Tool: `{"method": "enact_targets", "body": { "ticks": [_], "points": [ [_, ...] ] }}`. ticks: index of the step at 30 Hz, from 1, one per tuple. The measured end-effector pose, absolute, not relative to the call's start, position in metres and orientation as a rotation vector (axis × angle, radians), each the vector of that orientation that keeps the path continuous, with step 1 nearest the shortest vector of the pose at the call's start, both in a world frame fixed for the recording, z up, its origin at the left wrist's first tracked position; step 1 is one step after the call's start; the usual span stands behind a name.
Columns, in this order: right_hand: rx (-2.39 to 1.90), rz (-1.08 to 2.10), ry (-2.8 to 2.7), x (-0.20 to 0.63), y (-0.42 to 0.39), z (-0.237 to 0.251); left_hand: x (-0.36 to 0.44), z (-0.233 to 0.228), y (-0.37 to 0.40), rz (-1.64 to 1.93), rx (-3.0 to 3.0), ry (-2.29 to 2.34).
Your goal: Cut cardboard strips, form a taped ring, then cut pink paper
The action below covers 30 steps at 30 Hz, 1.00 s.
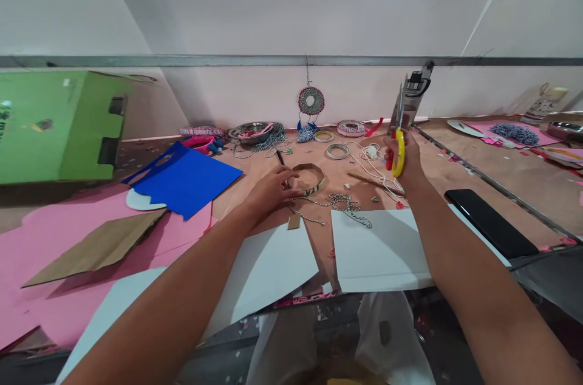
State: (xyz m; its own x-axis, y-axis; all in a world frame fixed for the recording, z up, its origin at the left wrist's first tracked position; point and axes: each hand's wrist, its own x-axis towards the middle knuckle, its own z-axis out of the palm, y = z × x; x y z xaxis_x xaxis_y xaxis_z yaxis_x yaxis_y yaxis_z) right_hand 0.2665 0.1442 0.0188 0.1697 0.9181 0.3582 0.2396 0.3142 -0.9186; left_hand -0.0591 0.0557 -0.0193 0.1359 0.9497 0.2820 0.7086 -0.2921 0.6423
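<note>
My left hand (272,192) pinches the left side of a thin ring (321,181) lying low over the table; its fingertips are partly hidden. Green-and-white twine (348,206) trails from beside that hand to a loose tangle on the right. A dark pen-like stick (280,158) shows just beyond my left knuckles. Raised at the right, my right hand (410,155) grips scissors (399,153) by their yellow and red handles, with the blades pointing up. A small brown cardboard piece (294,223) lies just in front of my left hand.
White sheets (378,251) lie near the front edge, with a black phone (489,222) at right. Tape rolls (337,151), white string (371,160) and a metal bowl (250,132) sit farther back. Blue sheet (200,178) and green box (59,127) are left. A dream catcher (311,101) hangs behind.
</note>
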Motion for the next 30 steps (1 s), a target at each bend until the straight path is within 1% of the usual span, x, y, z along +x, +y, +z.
{"method": "enact_targets", "body": {
  "ticks": [3,8,10,14,16,18,22,25,30],
  "points": [
    [-1.023,0.855,-1.203,0.259,0.138,0.019,-0.057,-0.02,0.054,1.054,1.902,1.687],
    [-1.111,0.831,-1.4,0.234,0.12,0.014,-0.046,-0.01,0.048,1.165,1.763,1.629],
    [-1.19,0.731,-1.588,0.221,0.11,0.014,-0.04,-0.002,0.042,1.187,1.703,1.566],
    [-1.179,0.361,-2.046,0.191,0.081,0.019,-0.027,0.011,0.032,1.161,1.58,1.303],
    [-1.168,0.344,-2.138,0.177,0.064,0.021,-0.019,0.012,0.028,1.113,1.492,1.103],
    [-1.067,0.407,-2.215,0.167,0.05,0.02,-0.011,0.009,0.027,1.118,1.346,0.992],
    [-0.713,0.496,-2.344,0.16,0.039,0.014,-0.005,0.002,0.03,1.322,1.103,1.064],
    [-0.67,0.499,-2.324,0.166,0.047,0.012,-0.015,0.003,0.036,1.518,0.945,1.144],
    [-0.907,0.43,-2.012,0.188,0.073,0.015,-0.04,0.01,0.048,1.749,0.539,1.165]
  ]
}}
